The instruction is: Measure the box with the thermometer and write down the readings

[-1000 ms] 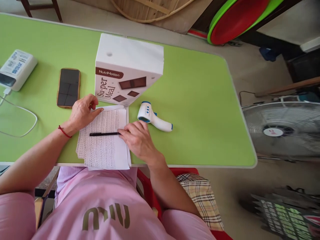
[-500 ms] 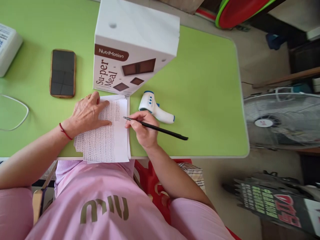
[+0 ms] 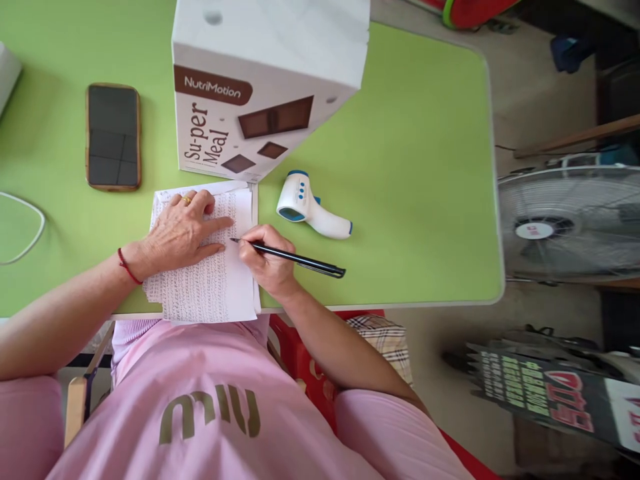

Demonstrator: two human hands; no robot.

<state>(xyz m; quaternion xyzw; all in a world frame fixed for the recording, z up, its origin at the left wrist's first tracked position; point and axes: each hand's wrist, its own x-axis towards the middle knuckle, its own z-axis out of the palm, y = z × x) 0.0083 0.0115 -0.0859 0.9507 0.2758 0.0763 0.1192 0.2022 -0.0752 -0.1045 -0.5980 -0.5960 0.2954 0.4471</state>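
A stack of white paper sheets (image 3: 215, 287) covered in dense handwriting lies at the near edge of the green table (image 3: 400, 167). My left hand (image 3: 183, 230) rests flat on the upper part of the sheets, fingers spread, a ring on one finger and a red thread at the wrist. My right hand (image 3: 265, 260) grips a black pen (image 3: 295, 258), whose tip touches the paper just right of my left fingertips. The pen's back end points right over the table.
A white NutriMotion Super Meal box (image 3: 260, 87) stands just beyond the paper. A white and blue infrared thermometer (image 3: 310, 207) lies right of it. A dark phone (image 3: 113, 136) lies at the left, with a white cable (image 3: 25, 227) nearby. A fan (image 3: 570, 223) stands off the table's right edge.
My right hand picked the pen up from the paper and brought its tip onto the sheet. My left hand slid further onto the paper and flattened. The camera moved closer.
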